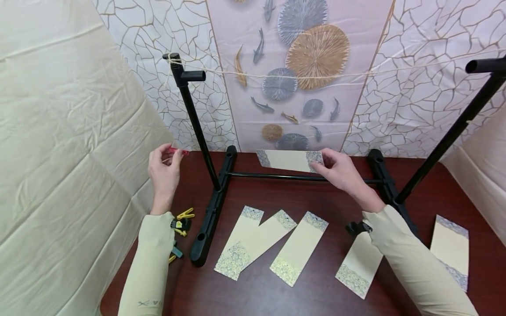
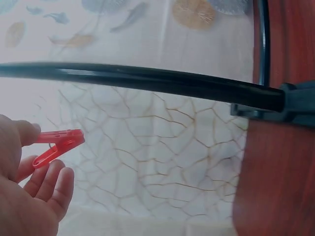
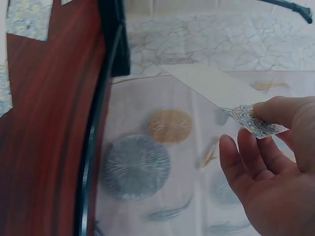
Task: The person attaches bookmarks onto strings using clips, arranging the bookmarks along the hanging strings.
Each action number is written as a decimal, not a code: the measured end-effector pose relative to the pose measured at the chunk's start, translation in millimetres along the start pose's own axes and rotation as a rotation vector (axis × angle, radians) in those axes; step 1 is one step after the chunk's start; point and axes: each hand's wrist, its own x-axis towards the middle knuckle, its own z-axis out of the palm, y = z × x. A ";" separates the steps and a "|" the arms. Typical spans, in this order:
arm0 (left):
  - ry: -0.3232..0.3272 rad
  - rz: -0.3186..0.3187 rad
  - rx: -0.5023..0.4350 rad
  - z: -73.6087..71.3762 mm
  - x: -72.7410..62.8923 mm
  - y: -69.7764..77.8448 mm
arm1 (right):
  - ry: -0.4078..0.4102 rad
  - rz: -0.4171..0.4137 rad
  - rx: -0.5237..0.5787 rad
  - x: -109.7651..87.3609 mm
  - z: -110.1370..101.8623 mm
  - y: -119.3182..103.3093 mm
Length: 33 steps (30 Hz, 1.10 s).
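Between thumb and fingers, my left hand [image 1: 164,169] pinches a red clothespin [image 2: 59,142], left of the black stand's left post. My right hand [image 1: 341,171] grips one patterned end of a cream paper card [image 1: 286,160], held sideways above the stand's low crossbar. In the right wrist view the thumb lies on the card's blue and yellow scale pattern [image 3: 253,120]. A thin string [image 1: 253,76] runs between the tops of the two posts, above both hands.
Several more cards, including one card [image 1: 299,249], lie on the dark wooden table [image 1: 189,289]. Yellow clothespins [image 1: 186,213] and a teal one [image 1: 176,252] lie by the left forearm. The black stand's feet [image 1: 209,219] rest on the table before a patterned cloth [image 1: 316,118].
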 end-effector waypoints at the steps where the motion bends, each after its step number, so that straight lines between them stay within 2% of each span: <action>1: -0.001 0.012 -0.005 -0.8 0.2 3.4 | 0.015 -0.007 0.008 0.7 -1.5 -2.9; 6: 0.001 0.053 -0.006 -6.2 1.1 20.3 | 0.068 -0.058 0.050 5.1 -7.7 -15.3; 14: -0.041 0.085 -0.027 -12.5 3.9 54.1 | 0.085 -0.098 0.097 14.9 -14.6 -34.1; 20: -0.076 0.145 -0.155 -14.0 7.2 80.2 | 0.104 -0.163 0.107 20.9 -16.7 -45.4; 25: -0.089 0.189 -0.250 -13.9 11.4 95.5 | 0.112 -0.203 0.129 25.9 -18.5 -53.2; 33: -0.081 0.197 -0.393 -10.2 20.8 120.4 | 0.137 -0.299 0.127 34.5 -19.9 -66.1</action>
